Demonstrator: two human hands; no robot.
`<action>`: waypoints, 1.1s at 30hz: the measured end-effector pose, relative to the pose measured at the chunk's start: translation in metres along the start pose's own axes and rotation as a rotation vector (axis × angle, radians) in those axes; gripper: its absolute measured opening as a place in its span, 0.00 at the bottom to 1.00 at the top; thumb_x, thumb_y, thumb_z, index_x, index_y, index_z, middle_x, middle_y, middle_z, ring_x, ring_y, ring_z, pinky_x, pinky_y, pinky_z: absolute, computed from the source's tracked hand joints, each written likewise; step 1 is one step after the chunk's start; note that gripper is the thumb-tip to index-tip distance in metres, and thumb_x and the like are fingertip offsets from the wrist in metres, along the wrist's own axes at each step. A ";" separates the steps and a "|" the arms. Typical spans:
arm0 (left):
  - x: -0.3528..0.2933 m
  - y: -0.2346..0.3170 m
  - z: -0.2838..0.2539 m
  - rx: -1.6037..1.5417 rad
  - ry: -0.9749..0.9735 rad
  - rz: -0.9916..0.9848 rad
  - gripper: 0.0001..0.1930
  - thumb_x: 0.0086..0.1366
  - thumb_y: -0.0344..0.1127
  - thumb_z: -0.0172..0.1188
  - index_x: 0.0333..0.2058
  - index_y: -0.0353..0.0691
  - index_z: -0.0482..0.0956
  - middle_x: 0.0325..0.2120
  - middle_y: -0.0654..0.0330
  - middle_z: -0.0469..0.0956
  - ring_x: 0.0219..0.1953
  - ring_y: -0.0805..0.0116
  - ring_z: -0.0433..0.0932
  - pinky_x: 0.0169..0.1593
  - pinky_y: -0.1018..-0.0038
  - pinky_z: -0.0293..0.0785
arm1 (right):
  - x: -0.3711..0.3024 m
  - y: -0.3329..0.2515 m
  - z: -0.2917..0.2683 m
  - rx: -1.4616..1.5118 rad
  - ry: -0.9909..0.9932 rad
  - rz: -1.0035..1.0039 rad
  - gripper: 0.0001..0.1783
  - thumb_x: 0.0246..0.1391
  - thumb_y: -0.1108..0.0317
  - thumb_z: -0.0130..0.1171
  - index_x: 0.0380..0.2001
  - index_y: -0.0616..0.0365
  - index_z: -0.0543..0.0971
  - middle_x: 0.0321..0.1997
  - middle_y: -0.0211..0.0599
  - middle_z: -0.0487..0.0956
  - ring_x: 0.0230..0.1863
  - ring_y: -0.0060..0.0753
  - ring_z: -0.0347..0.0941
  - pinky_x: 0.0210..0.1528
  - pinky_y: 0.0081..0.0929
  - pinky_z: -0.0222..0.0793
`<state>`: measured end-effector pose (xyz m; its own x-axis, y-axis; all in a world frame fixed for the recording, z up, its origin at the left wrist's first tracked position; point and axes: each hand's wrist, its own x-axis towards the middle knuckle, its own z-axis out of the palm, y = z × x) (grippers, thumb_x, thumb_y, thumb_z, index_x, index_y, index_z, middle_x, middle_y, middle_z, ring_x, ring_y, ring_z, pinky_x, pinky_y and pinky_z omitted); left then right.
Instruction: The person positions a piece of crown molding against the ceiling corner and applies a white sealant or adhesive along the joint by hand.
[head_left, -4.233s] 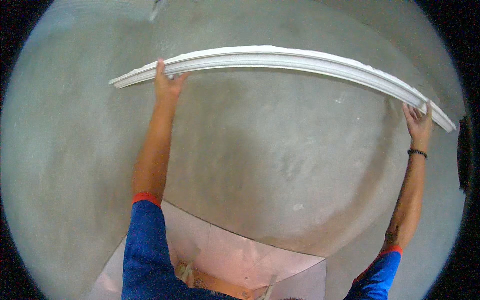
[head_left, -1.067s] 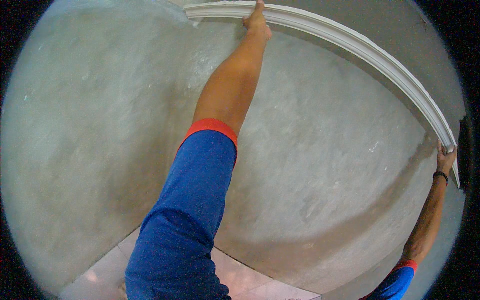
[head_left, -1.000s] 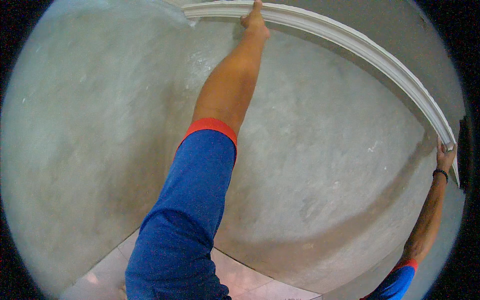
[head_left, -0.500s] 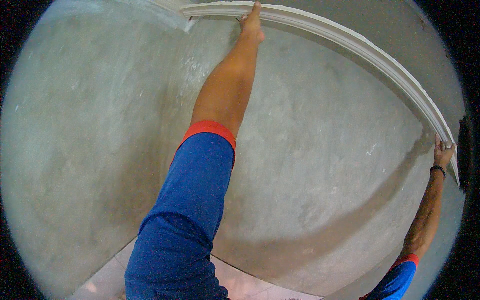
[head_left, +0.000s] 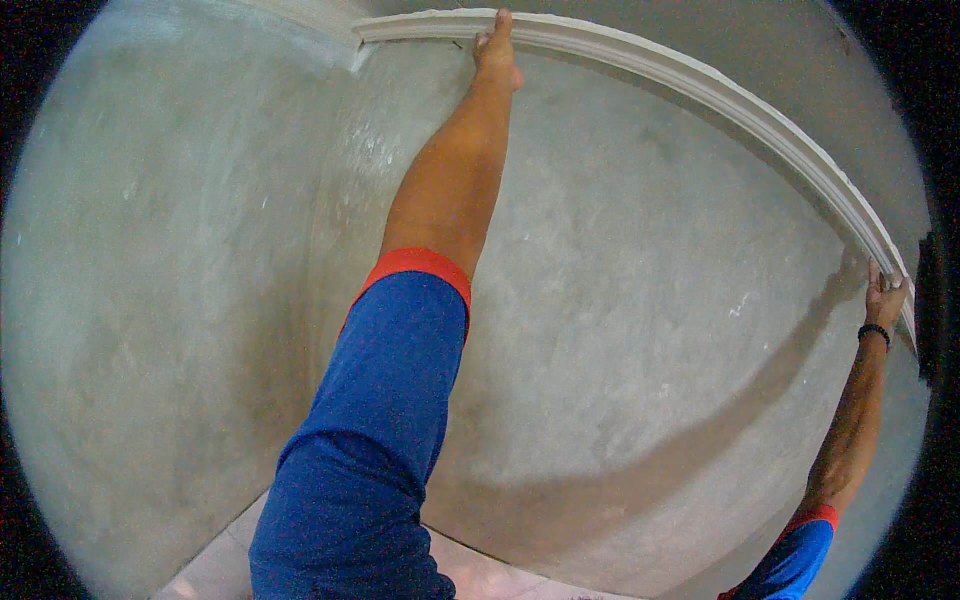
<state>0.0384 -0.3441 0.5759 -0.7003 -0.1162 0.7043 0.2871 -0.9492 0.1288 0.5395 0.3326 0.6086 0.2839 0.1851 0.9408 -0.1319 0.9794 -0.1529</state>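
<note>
A long white cornice moulding (head_left: 700, 82) runs along the top of the grey wall, bowed by the lens. My left hand (head_left: 497, 52) reaches up near its left end, with the thumb over the face and the other fingers partly hidden at the lower edge. Far to the right, my right hand (head_left: 884, 300) grips the cornice close to its right end. A dark beaded bracelet (head_left: 874, 333) circles that wrist. The cornice's left end is at the wall corner, by a whitish strip (head_left: 300, 22); whether they touch I cannot tell.
The grey plastered wall (head_left: 600, 300) meets another wall (head_left: 170, 250) at the left. Above the cornice lies the grey ceiling (head_left: 800, 70). Pale floor tiles (head_left: 480, 570) show below. A small dark nail-like bit (head_left: 458, 44) sticks out beside my left hand. A dark object (head_left: 926, 310) stands at the right rim.
The view has shifted slightly. The cornice's right end and my right hand sit a little higher. My left hand appears slightly farther from the nail-like bit. Both hands keep their hold.
</note>
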 end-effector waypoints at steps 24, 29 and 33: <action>0.071 0.140 -0.047 0.567 -0.073 -0.033 0.60 0.50 0.77 0.57 0.70 0.44 0.46 0.72 0.52 0.41 0.70 0.44 0.44 0.67 0.43 0.44 | -0.049 -0.201 0.104 1.107 0.026 0.311 0.43 0.60 0.42 0.53 0.65 0.62 0.55 0.63 0.54 0.65 0.58 0.54 0.67 0.59 0.47 0.69; 0.046 0.118 -0.019 0.588 -0.107 -0.039 0.54 0.54 0.73 0.58 0.71 0.50 0.46 0.71 0.48 0.42 0.70 0.47 0.46 0.65 0.47 0.50 | -0.039 -0.210 0.085 1.108 0.151 0.550 0.39 0.63 0.44 0.49 0.66 0.59 0.53 0.66 0.57 0.57 0.61 0.60 0.61 0.56 0.61 0.68; 0.093 0.125 -0.106 1.032 -0.308 0.305 0.47 0.61 0.64 0.56 0.71 0.53 0.44 0.71 0.46 0.41 0.71 0.48 0.44 0.62 0.48 0.58 | -0.070 -0.213 0.137 1.121 0.134 0.658 0.42 0.62 0.42 0.50 0.67 0.58 0.50 0.68 0.57 0.53 0.59 0.60 0.61 0.54 0.64 0.67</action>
<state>-0.0597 -0.5040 0.5833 -0.3571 -0.0894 0.9298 0.9241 -0.1788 0.3377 0.4173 0.1004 0.6170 -0.0537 0.6708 0.7397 -0.9778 0.1149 -0.1752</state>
